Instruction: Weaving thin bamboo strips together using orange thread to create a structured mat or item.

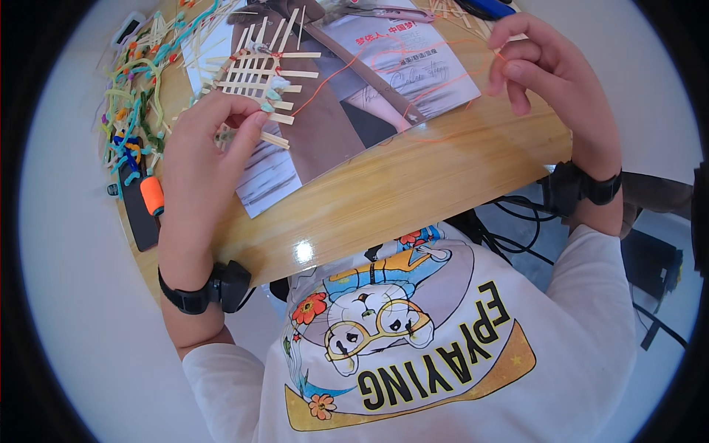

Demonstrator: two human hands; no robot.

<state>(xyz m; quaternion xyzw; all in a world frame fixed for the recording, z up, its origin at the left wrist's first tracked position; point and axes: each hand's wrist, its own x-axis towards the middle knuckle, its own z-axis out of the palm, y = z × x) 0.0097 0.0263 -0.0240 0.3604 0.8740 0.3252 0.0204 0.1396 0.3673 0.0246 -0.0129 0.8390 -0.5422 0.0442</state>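
Note:
My left hand (214,144) is closed, thumb against fingers, on the near edge of a lattice of flat pale wooden strips (255,72). Bits of pale green, white and red material sit where some strips cross along its right side. From the lattice a thin orange thread (325,80) runs loosely rightward. My right hand (533,68) is raised at the right of the table, thumb and index finger pinched on the orange thread. Both wrists wear black bands with small boxes.
Under the lattice lies a large printed poster (336,133) on the wooden table (347,199). Colourful fuzzy stems (136,111) are heaped at the left, near an orange cylinder (152,196) and a dark flat object (136,218). Pink-handled scissors (399,13) and a blue tool (487,9) lie at the back.

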